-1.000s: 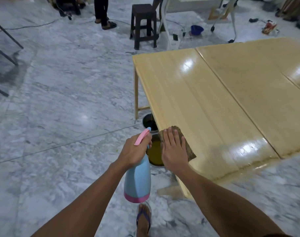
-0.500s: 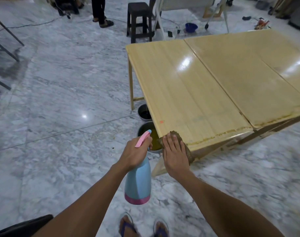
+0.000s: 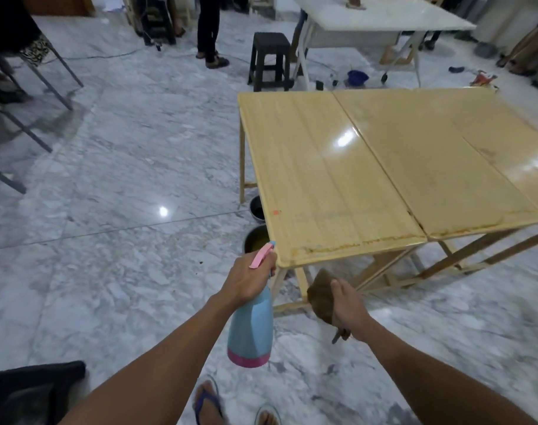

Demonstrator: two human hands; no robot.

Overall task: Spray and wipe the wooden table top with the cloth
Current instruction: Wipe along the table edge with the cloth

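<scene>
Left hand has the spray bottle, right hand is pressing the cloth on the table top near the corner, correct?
Not quite. The head view shows the right hand gripping the cloth in the air below the table edge, off the top. The left hand does hold the spray bottle.

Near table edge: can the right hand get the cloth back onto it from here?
Probably yes. The right hand holds the cloth just below and in front of the wooden table top, off the surface. Nothing lies between them; the spray bottle in the left hand sits off to the side.
</scene>
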